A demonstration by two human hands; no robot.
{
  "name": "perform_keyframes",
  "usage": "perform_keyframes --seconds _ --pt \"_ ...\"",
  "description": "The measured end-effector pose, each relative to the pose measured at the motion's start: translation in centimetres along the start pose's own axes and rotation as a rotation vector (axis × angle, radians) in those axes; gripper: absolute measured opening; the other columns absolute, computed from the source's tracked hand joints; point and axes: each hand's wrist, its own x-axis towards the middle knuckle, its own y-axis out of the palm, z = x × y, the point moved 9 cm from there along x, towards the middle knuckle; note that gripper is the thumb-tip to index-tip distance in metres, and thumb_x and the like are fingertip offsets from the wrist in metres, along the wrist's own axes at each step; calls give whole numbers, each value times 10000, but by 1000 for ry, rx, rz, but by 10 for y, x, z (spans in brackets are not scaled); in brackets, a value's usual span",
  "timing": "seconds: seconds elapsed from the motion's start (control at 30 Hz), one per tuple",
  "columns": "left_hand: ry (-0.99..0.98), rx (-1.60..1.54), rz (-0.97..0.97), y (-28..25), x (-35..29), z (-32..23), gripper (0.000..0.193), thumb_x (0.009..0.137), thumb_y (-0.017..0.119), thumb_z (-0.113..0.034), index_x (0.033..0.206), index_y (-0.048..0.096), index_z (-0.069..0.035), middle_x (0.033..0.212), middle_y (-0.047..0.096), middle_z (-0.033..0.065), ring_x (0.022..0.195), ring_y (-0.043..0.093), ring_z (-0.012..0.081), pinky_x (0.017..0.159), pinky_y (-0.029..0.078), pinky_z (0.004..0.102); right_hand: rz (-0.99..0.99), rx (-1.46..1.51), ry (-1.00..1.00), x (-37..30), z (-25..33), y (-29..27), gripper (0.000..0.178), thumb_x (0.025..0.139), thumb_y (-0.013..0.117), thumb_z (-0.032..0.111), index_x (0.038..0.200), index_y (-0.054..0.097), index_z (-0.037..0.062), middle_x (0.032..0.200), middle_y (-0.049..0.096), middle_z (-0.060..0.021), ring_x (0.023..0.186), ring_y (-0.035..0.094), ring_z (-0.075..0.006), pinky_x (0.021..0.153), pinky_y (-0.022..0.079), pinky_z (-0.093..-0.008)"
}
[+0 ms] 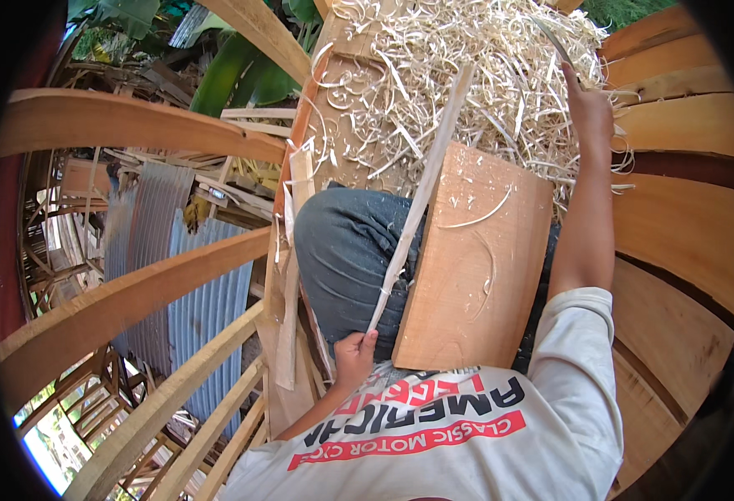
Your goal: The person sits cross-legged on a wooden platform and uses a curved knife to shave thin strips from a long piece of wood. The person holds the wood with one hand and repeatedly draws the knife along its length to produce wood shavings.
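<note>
My left hand (354, 357), close to my body, is closed round the near end of a long pale wooden strip (424, 192). The strip slants away over my left thigh, past the left edge of a thick wooden board (480, 259) that lies across my lap. A few thin shavings rest on the board. Out at the far right, my right hand (591, 113) grips a knife whose thin, curved blade (556, 42) points away and to the left over the shavings. Its handle is hidden in my fingers, and the blade is apart from the strip.
Curled wood shavings (467, 75) cover much of the plank floor (354, 92) ahead. Wooden slats (676, 125) stand close along my right side. Wooden rails (150, 296) run on the left, with corrugated metal sheets (204, 292) and scrap timber beyond them.
</note>
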Motion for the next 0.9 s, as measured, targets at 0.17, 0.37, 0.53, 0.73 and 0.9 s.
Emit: perform_keyframes --seconds 0.17,0.37,0.53,0.73,0.9 --pt "-30 -50 -66 -2 0 -7 358 873 631 -220 649 570 52 472 432 26 468 364 56 422 302 267 50 191 -295 -72 34 -16 719 783 525 664 525 551 -7 499 505 -150 458 472 -258 474 367 -397" --pt "43 42 -87 -5 -1 -12 361 872 629 -195 618 545 48 451 415 38 447 364 66 418 304 269 297 46 -758 -241 68 12 556 654 729 546 524 511 52 467 494 -93 434 533 -265 439 411 -349" --pt "36 36 -120 -3 0 -15 356 875 628 -202 629 556 46 459 417 25 455 359 63 419 297 263 200 -52 -887 -229 83 26 618 644 669 650 500 496 74 456 489 -79 405 526 -232 420 410 -331" --pt "5 10 -106 -1 -1 -4 359 870 634 -208 631 550 46 453 368 45 451 341 64 416 294 270 121 -56 -456 -121 79 19 712 729 510 749 480 522 82 426 438 -3 387 443 -135 397 345 -264" --pt "22 33 -75 -2 0 0 339 858 642 -196 631 557 41 441 389 68 412 372 89 415 313 279 0 -129 -97 3 15 14 825 745 433 775 605 606 -19 506 530 -100 505 521 -219 513 414 -341"
